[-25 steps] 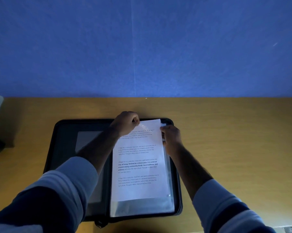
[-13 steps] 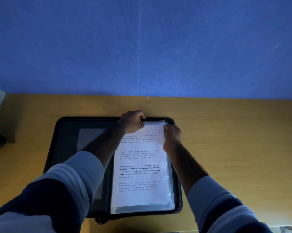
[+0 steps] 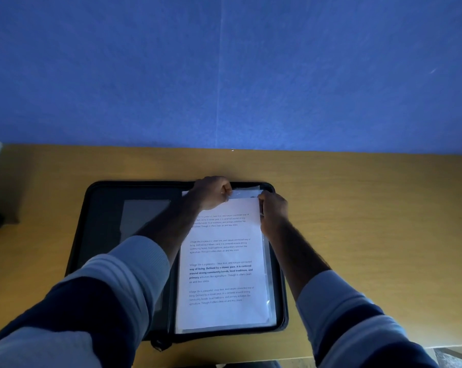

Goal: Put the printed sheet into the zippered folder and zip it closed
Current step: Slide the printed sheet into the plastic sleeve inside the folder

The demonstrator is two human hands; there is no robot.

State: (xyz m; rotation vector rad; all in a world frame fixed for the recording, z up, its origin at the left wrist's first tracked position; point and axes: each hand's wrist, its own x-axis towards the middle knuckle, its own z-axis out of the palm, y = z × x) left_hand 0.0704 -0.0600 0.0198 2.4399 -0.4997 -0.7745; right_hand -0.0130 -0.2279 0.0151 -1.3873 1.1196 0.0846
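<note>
Paper fills the right half of the open zippered folder (image 3: 113,229), which lies flat on the wooden desk (image 3: 370,221) near its front edge, with bare desk between its far rim and the blue wall (image 3: 224,70). The printed sheet (image 3: 222,274) carries four blocks of text, one partly bold, and sits inside a clear plastic sleeve (image 3: 247,193) whose glossy margin shows along the sheet's right and near edges and beyond its far edge. The sheet's near edge lies close to the sleeve's bottom; its far edge stops just short of the sleeve's mouth.

At the folder's far rim, the left hand (image 3: 211,192) is curled closed, its fingers pinching the sleeve's top edge near the sheet's far left corner. The right hand (image 3: 273,212) rests at the sheet's far right corner, fingers bent and pressed to the paper's edge; whether they grip the sheet or only the sleeve cannot be told. Both forearms reach in from the near edge in striped sleeves.

The folder's left half is dark, with a grey pocket panel (image 3: 143,216). Its zip is undone all round.
</note>
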